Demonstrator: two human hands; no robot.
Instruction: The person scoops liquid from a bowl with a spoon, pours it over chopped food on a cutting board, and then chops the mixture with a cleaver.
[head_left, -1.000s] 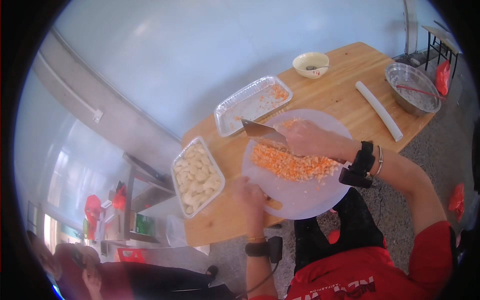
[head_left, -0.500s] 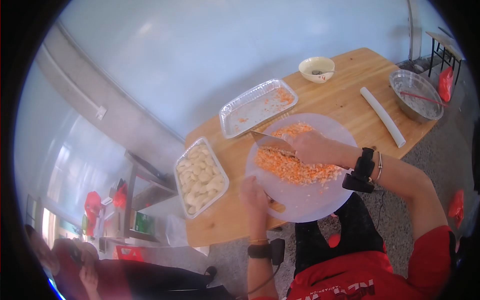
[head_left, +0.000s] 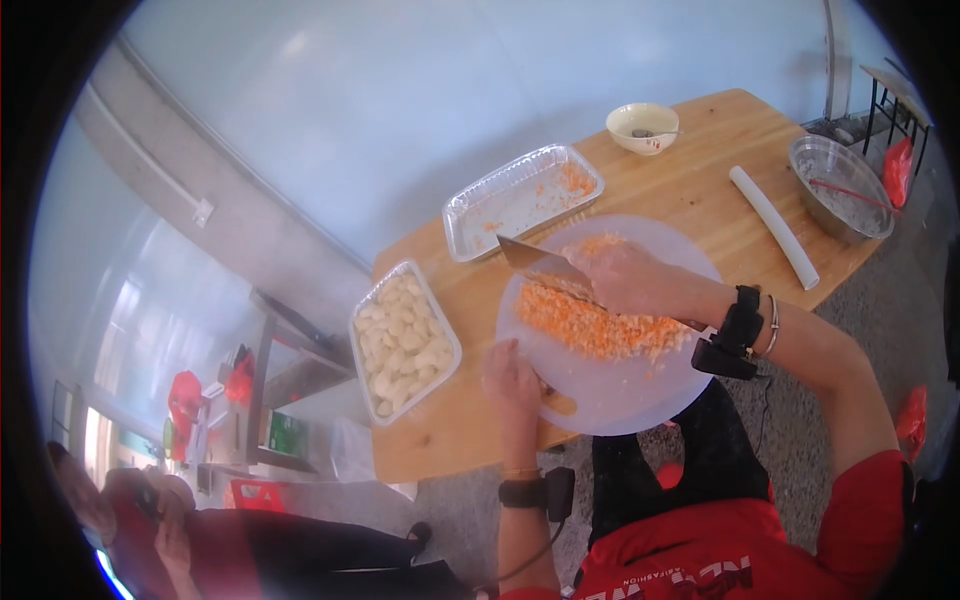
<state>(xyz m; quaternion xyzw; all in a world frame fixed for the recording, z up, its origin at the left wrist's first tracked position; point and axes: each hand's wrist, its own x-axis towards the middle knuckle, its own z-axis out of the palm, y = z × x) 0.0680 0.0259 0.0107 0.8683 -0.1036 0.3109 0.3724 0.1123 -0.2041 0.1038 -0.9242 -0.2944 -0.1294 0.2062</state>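
Observation:
My right hand (head_left: 625,280) is closed around a cleaver (head_left: 545,268), whose broad blade points to the upper left. The blade is over a heap of finely chopped orange and white food (head_left: 600,325), perhaps carrot with something pale. This heap lies on a round, whitish cutting board (head_left: 585,385). At the board's left edge, close to its handle hole, my left hand (head_left: 513,380) is closed on the rim, with some fingers hidden. More orange bits lie behind my right hand.
A foil tray of pale dumplings (head_left: 403,340) stands left on the wooden table (head_left: 440,440). Behind the board are a foil tray with orange scraps (head_left: 520,205) and a bowl with a spoon (head_left: 642,130). A white rolling pin (head_left: 773,228) and metal basin (head_left: 840,190) are right. Another person (head_left: 240,550) is lower left.
My right hand has raised the cleaver slightly, and more of its blade shows. My left hand stays at the board's edge. The whole view has shifted a little.

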